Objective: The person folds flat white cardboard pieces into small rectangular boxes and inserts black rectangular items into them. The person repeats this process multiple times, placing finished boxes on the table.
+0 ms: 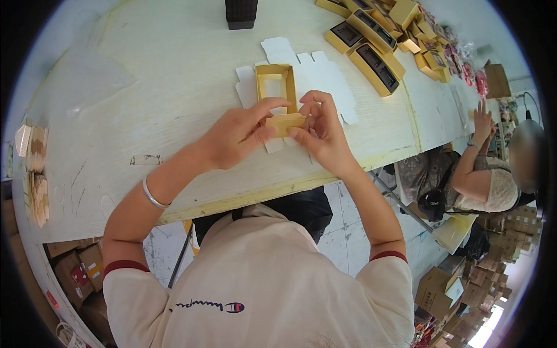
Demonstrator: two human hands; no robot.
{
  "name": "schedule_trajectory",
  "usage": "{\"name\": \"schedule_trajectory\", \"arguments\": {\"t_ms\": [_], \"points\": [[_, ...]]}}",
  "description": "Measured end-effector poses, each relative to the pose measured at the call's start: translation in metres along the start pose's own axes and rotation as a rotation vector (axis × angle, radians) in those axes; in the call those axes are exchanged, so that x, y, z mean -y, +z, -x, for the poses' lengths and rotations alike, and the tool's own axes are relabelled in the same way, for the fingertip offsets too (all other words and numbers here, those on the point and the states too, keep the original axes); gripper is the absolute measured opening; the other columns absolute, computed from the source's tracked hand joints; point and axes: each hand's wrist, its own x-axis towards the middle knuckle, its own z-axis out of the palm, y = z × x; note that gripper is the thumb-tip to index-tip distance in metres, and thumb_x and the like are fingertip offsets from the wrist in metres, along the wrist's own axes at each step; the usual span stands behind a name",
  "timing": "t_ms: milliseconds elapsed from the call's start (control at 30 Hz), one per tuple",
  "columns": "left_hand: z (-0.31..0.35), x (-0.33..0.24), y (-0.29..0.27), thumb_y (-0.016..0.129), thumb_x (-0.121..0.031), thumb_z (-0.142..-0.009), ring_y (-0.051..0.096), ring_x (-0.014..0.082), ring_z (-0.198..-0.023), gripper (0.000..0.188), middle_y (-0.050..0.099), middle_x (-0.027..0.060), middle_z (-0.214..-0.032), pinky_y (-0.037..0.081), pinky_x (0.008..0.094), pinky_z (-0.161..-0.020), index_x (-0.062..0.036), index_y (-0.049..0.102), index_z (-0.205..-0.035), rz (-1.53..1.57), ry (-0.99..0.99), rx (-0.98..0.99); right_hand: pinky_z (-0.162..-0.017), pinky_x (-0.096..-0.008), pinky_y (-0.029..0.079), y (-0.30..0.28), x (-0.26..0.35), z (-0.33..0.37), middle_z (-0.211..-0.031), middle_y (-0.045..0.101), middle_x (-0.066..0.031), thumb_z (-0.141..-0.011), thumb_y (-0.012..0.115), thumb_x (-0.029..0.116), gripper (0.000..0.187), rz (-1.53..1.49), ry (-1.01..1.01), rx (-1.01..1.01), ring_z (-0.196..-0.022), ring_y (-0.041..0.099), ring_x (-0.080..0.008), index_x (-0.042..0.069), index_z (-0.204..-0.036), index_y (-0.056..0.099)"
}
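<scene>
One line of dark script lettering and a small round red-and-blue emblem mark the person's cream T-shirt. Both forearms, the left with a silver bangle, converge over the pale table, whose surface carries a scribbled dark mark. The left hand and right hand each grasp an end of the near flap of a gold box, thumbs low, fingers bent over the top. The box lies open-framed in front of the person, over white card sheets that spread behind and beside it. Well to the left stand bundled card pieces. Beyond the box is a black stack; to its right, gold boxes with dark inserts crowd together. At the far right sits a co-worker, a black cap beside them. Brown cartons on the floor bear printing too small to read.
</scene>
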Motion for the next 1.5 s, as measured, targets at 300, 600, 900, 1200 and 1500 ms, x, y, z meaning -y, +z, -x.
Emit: {"name": "schedule_trajectory", "arguments": {"t_ms": [300, 600, 900, 1200, 1500], "points": [[-0.009, 0.009, 0.006, 0.049, -0.004, -0.093, 0.051, 0.0111, -0.068, 0.037, 0.050, 0.0071, -0.105, 0.043, 0.0263, -0.062, -0.0096, 0.035, -0.126, 0.067, 0.037, -0.105, -0.058, -0.0300, 0.039, 0.011, 0.006, -0.003, -0.085, 0.050, -0.0064, -0.075, 0.069, 0.000, 0.026, 0.912, -0.542, -0.112, -0.069, 0.048, -0.0184, 0.005, -0.096, 0.056], [-0.002, 0.001, 0.019, 0.063, -0.003, -0.085, 0.054, 0.0174, -0.067, 0.011, 0.050, 0.0073, -0.098, 0.044, 0.0297, -0.059, -0.0002, 0.054, -0.092, -0.213, 0.089, -0.200, -0.067, -0.0313, 0.034, -0.002, 0.001, -0.013, -0.081, 0.053, -0.0013, -0.069, 0.067, 0.007, 0.016, 1.143, -0.563, 0.165, -0.071, 0.050, -0.0196, 0.009, -0.085, 0.062], [-0.013, 0.009, -0.007, 0.068, -0.007, -0.078, 0.057, 0.0287, -0.070, 0.011, 0.055, 0.0091, -0.080, 0.046, 0.0364, -0.061, -0.0009, 0.059, -0.081, -0.468, 0.229, -0.023, -0.068, -0.0281, 0.044, -0.040, 0.041, -0.048, -0.109, 0.060, -0.0029, -0.082, 0.067, 0.011, 0.026, 0.552, -0.207, 0.158, -0.082, 0.056, -0.0126, 0.006, -0.107, 0.064], [-0.006, -0.013, 0.001, 0.062, -0.002, -0.072, 0.054, 0.0225, -0.073, 0.008, 0.054, 0.0043, -0.076, 0.048, 0.0321, -0.061, -0.0069, 0.057, -0.071, -1.054, 0.368, -0.069, -0.062, -0.0385, 0.048, -0.042, 0.022, -0.112, -0.068, 0.062, -0.0177, -0.075, 0.056, 0.008, 0.015, 1.237, 0.192, 0.276, -0.065, 0.063, -0.0260, -0.003, -0.081, 0.063], [-0.022, -0.009, -0.035, 0.070, -0.020, -0.073, 0.055, 0.0233, -0.091, 0.015, 0.059, 0.0040, -0.084, 0.046, 0.0362, -0.077, -0.0070, 0.062, -0.070, -0.827, 0.209, 0.199, -0.060, -0.0400, 0.049, -0.036, 0.049, -0.123, -0.066, 0.063, -0.0154, -0.080, 0.056, 0.018, 0.022, 1.251, 0.548, 0.536, -0.059, 0.064, -0.0270, -0.001, -0.089, 0.062]]}}
